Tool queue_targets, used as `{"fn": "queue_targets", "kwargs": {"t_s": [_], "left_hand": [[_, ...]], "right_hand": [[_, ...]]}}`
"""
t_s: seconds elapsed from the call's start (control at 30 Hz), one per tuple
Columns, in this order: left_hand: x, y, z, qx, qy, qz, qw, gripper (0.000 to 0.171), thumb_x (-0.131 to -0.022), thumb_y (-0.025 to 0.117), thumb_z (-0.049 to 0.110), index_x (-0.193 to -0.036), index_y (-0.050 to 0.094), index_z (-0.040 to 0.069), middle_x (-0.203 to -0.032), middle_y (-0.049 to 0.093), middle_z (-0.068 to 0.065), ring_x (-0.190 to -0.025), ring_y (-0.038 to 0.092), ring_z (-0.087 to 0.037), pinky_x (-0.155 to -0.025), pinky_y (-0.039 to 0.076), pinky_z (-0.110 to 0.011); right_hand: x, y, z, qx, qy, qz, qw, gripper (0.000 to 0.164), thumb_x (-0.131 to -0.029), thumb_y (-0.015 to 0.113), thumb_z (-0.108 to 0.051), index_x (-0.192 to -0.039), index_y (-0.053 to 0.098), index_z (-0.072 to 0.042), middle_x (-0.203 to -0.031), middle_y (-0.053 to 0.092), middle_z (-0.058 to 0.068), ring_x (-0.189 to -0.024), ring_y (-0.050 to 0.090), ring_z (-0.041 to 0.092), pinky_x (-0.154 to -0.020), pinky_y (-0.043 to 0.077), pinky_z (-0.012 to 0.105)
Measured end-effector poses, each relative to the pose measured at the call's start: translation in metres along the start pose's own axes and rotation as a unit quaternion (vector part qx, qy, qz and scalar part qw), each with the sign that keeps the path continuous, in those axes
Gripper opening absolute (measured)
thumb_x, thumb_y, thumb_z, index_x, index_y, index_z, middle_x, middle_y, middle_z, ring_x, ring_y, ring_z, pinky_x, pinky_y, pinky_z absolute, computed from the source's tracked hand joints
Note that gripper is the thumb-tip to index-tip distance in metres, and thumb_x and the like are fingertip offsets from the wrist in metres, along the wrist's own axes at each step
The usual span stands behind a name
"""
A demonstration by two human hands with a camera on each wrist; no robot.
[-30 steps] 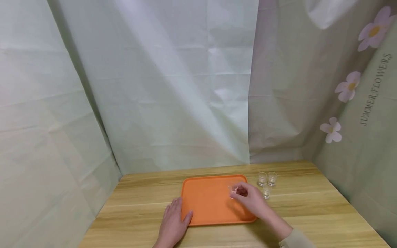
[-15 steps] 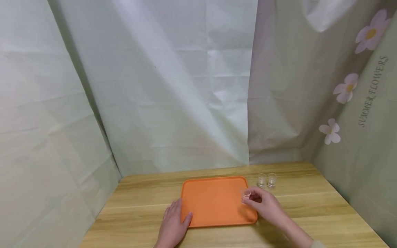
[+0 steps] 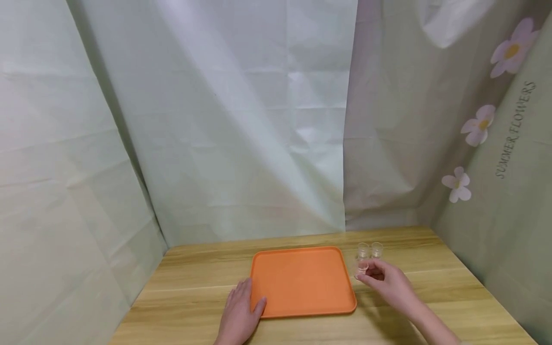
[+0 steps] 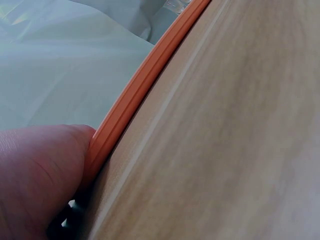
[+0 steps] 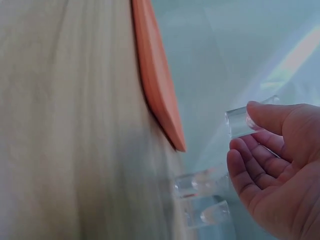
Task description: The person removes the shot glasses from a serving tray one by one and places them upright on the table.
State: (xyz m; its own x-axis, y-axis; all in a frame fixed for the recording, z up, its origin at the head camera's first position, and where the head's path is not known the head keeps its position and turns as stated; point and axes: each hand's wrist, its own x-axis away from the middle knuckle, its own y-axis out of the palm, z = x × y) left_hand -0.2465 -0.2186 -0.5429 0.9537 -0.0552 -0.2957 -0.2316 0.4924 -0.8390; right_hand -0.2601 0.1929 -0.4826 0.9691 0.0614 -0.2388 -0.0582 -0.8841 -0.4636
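Note:
Between thumb and fingers, my right hand [image 3: 390, 286] pinches a small clear shot glass [image 3: 361, 270], just right of the orange tray [image 3: 302, 282]. In the right wrist view the held shot glass [image 5: 240, 122] appears raised off the table. Two more clear shot glasses stand behind it, a left one [image 3: 363, 250] and a right one [image 3: 377, 249]; the right hand partly covers them. My left hand [image 3: 239, 311] rests at the tray's left front corner, its thumb on the rim and its fingers extended along the left side. The left wrist view shows the thumb against the tray edge [image 4: 132, 102].
The wood-grain table [image 3: 194, 282] carries the tray and the glasses. Pale green sheets [image 3: 241, 120] hang behind and on both sides, the right one printed with flowers and lettering.
The right hand has carried the shot glass rightward, from above the tray to beyond its right edge, near the other two glasses. The left hand stays at the tray corner.

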Motion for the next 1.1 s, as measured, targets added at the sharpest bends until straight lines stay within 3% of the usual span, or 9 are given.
{"fn": "queue_targets", "kwargs": {"t_s": [0.37,0.57,1.1], "left_hand": [[0.001,0.0,-0.001,-0.002,0.002,0.005,1.0,0.074,-0.104,0.077,0.038,-0.153,0.054,-0.013,-0.156,0.058,-0.03,-0.15,0.047,-0.052,-0.127,0.033,-0.067],[0.001,-0.001,0.0,0.0,0.003,0.008,1.0,0.073,-0.104,0.077,0.038,-0.153,0.055,-0.013,-0.155,0.058,-0.03,-0.15,0.048,-0.052,-0.127,0.033,-0.066],[0.001,-0.002,0.003,0.004,-0.002,0.002,1.0,0.074,-0.104,0.077,0.038,-0.154,0.054,-0.013,-0.157,0.057,-0.03,-0.151,0.047,-0.051,-0.127,0.033,-0.067]], "right_hand": [[-0.007,-0.028,0.005,0.036,0.006,0.0,0.999,0.03,-0.099,0.086,-0.02,-0.122,0.076,-0.003,-0.104,0.077,0.001,-0.093,0.072,0.011,-0.079,0.062,0.025],[-0.01,-0.041,0.011,0.06,0.009,0.012,0.998,0.038,-0.101,0.085,-0.025,-0.129,0.075,-0.002,-0.109,0.077,0.003,-0.098,0.074,0.015,-0.083,0.062,0.025],[-0.015,-0.069,0.04,0.103,0.017,0.027,0.994,0.043,-0.104,0.081,-0.029,-0.132,0.072,0.003,-0.115,0.079,0.01,-0.106,0.074,0.024,-0.083,0.059,0.024]]}}
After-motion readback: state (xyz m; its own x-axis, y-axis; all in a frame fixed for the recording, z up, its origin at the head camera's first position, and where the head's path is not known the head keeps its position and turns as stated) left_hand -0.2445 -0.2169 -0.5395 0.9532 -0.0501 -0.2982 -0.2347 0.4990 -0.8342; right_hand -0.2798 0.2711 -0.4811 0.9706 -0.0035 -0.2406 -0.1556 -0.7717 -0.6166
